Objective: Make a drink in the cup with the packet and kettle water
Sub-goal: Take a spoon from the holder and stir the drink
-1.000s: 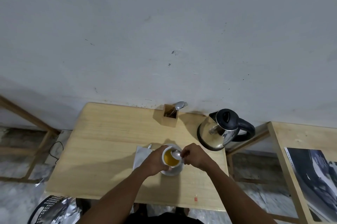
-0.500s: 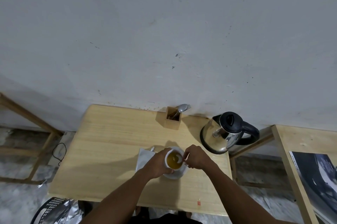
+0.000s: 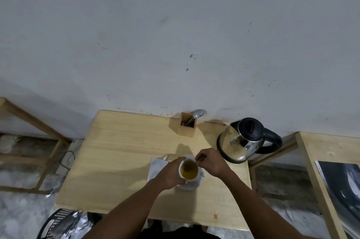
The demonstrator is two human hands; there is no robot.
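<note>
A white cup [image 3: 186,177] holding amber liquid stands on a white saucer [image 3: 191,185] near the front right of the wooden table [image 3: 120,153]. My left hand [image 3: 171,175] wraps around the cup's left side. My right hand [image 3: 211,163] pinches a spoon [image 3: 196,163] whose bowl dips into the liquid. A white packet or napkin [image 3: 156,167] lies flat just left of the cup, partly under my left hand. The steel kettle [image 3: 245,141] with a black lid and handle sits at the table's right rear edge.
A wooden cutlery holder [image 3: 188,127] with a spoon and fork stands against the wall. A second wooden table [image 3: 331,153] with a dark printed sheet is at the right. A black basket [image 3: 58,225] sits on the floor front left. A small red scrap [image 3: 215,216] lies near the front edge.
The spoon has moved around inside the cup, from its right side toward the far rim. My left hand stays on the cup throughout.
</note>
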